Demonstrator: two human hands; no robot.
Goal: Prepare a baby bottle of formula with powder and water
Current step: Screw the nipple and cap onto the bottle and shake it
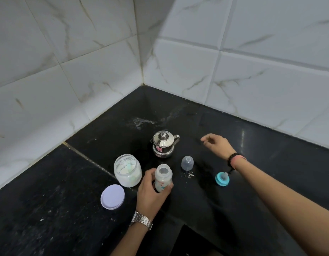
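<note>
The left hand (152, 191) grips the bottle (163, 178), fingers and thumb curled round its lower half; the bottle stands upright and uncapped on the black worktop (215, 209), near the inner step of the front edge, with white contents showing in its lower part. A metal watch (142, 220) sits on that wrist. The right hand (216, 144) hovers above the worktop with loosely curled fingers, holding nothing, to the right of the kettle (163, 144); its wrist carries a dark bead band (233, 159). The kettle, small and steel with its lid on, stands behind the bottle toward the back corner. Just left of the bottle, touching or nearly touching the left hand's fingers, stands the open jar (127, 170) of white powder with a pale scoop inside. Its lilac lid (112, 197) lies flat in front of the jar, to the left of the hand. The clear cap (187, 163) stands right of the bottle, a few spilled grains (187, 174) before it. Further right the teal teat ring (222, 179) lies beside the right forearm. A smear of powder (141, 122) marks the worktop behind the kettle, near the tiled corner.
</note>
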